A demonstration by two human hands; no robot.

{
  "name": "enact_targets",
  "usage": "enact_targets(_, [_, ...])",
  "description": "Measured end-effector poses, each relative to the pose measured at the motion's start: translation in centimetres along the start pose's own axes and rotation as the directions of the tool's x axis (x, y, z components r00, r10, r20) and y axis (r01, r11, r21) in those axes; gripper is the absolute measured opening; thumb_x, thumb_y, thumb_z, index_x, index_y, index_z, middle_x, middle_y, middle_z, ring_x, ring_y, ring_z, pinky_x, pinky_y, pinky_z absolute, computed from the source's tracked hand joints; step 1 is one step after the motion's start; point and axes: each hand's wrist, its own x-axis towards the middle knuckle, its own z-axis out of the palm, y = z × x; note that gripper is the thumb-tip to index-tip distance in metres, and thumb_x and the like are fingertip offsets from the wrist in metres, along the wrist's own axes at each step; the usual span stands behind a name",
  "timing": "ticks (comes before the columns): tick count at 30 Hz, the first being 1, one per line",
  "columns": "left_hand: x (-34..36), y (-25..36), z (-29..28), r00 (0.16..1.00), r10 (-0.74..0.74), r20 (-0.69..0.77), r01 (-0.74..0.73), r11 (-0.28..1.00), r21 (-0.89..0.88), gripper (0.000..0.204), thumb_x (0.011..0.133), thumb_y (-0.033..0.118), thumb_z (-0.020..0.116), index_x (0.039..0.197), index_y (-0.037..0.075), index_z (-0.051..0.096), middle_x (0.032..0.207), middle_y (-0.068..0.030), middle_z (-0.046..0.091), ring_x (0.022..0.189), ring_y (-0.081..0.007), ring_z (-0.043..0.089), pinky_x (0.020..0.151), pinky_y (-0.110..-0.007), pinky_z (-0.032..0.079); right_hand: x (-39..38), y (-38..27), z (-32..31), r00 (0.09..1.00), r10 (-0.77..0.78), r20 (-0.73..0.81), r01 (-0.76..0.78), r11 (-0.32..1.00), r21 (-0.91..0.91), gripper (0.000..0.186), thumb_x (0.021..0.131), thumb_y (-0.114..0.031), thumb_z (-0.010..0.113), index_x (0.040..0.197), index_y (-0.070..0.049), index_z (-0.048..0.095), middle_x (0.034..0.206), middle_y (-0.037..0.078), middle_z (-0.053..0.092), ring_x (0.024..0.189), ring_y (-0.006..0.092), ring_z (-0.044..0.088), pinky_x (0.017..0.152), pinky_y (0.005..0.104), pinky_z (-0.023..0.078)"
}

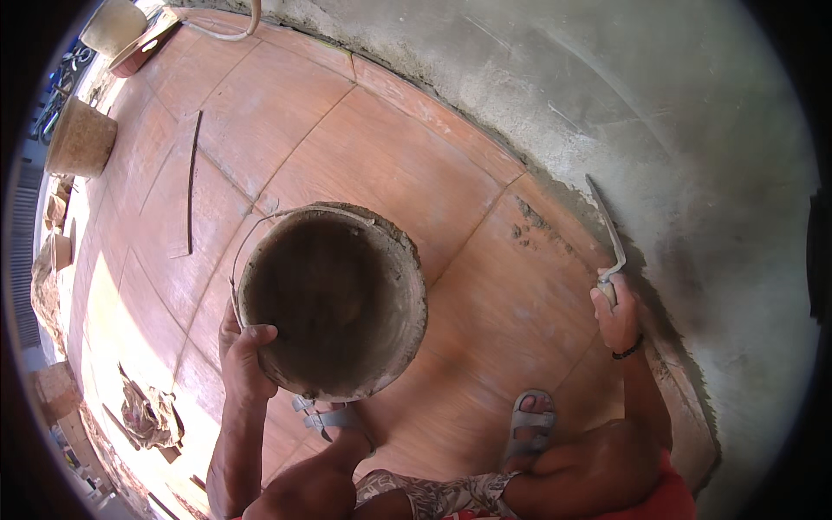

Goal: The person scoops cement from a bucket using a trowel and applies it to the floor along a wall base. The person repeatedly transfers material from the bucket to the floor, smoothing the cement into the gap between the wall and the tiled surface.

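Observation:
My left hand (246, 354) grips the near left rim of a mortar-crusted bucket (406, 286), thumb over the edge and fingers outside. The bucket tips its dark, shadowed mouth toward me, and its contents are hard to make out. A thin wire handle (234, 260) loops off its left side. At the right, my right hand (617, 314) is closed round the handle of a trowel (617, 250). Its thin blade, seen nearly edge-on, points up and away beside the grey plastered wall (693, 191). Crumbs of wet mortar (530, 224) lie on the tiles left of the blade.
Reddish tiles (390, 156) cover the floor, with a tile skirting (433, 117) along the wall's foot. A flat strip (186, 191) lies at left. Beyond it stand a dirty bucket (82, 139) and other containers. A crumpled sack (149, 416) lies near left. My sandalled feet are below.

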Motion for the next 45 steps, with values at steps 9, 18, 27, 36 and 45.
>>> enact_targets(9, [5.7, 1.2, -5.1, 0.988, -0.144, 0.06, 0.145, 0.989, -0.001, 0.058, 0.069, -0.004, 0.052, 0.128, -0.002, 0.052, 0.116, -0.0177, 0.064, 0.103, -0.0294, 0.065, 0.093, -0.041, 0.055, -3.7, 2.9, 7.8, 0.993, -0.052, 0.103, 0.082, 0.943, -0.321, 0.035, 0.09, -0.023, 0.062, 0.115, 0.002, 0.06, 0.084, 0.011, 0.064, 0.069, 0.0199, 0.061, 0.066, 0.0337, 0.05])
enact_targets(18, [8.2, -0.3, -11.4, 0.958, -0.288, -0.01, 0.286, 0.956, -0.065, 0.048, 0.073, -0.002, 0.049, 0.122, -0.002, 0.054, 0.107, -0.0156, 0.065, 0.093, -0.028, 0.067, 0.083, -0.039, 0.059, 3.7, 6.0, 8.7, 0.995, -0.016, 0.096, 0.051, 0.926, -0.375, 0.035, 0.09, -0.025, 0.062, 0.116, -0.002, 0.06, 0.091, 0.015, 0.064, 0.079, 0.0276, 0.062, 0.072, 0.0391, 0.05])
enact_targets(27, [7.8, 0.1, -9.6, 0.955, -0.296, -0.007, 0.295, 0.953, -0.069, 0.048, 0.074, -0.003, 0.051, 0.122, -0.002, 0.055, 0.108, -0.0153, 0.066, 0.093, -0.0285, 0.068, 0.083, -0.04, 0.059, 4.0, 2.4, 10.7, 0.997, 0.016, -0.073, -0.042, 0.929, -0.367, 0.035, 0.091, -0.026, 0.062, 0.119, -0.005, 0.058, 0.1, 0.023, 0.067, 0.094, 0.0435, 0.063, 0.079, 0.0502, 0.05])
enact_targets(36, [7.3, 0.0, -8.8, 0.964, -0.264, 0.021, 0.264, 0.959, -0.107, 0.049, 0.074, -0.004, 0.049, 0.122, -0.002, 0.055, 0.11, -0.0157, 0.065, 0.097, -0.0284, 0.067, 0.086, -0.041, 0.058, 7.4, -5.8, 4.9, 0.999, -0.002, 0.048, 0.012, 0.977, -0.213, 0.042, 0.091, -0.026, 0.062, 0.124, 0.002, 0.058, 0.086, 0.021, 0.066, 0.074, 0.035, 0.064, 0.065, 0.0426, 0.051])
enact_targets(45, [7.2, 0.7, -8.5, 0.971, -0.202, 0.13, 0.215, 0.972, -0.093, 0.054, 0.075, -0.001, 0.051, 0.129, -0.001, 0.052, 0.117, -0.0145, 0.063, 0.105, -0.0244, 0.064, 0.093, -0.037, 0.053, 4.3, -12.0, -0.9, 0.936, 0.311, 0.167, -0.318, 0.948, 0.02, 0.036, 0.092, -0.024, 0.062, 0.116, 0.004, 0.06, 0.074, 0.009, 0.06, 0.059, 0.0156, 0.057, 0.056, 0.031, 0.047])
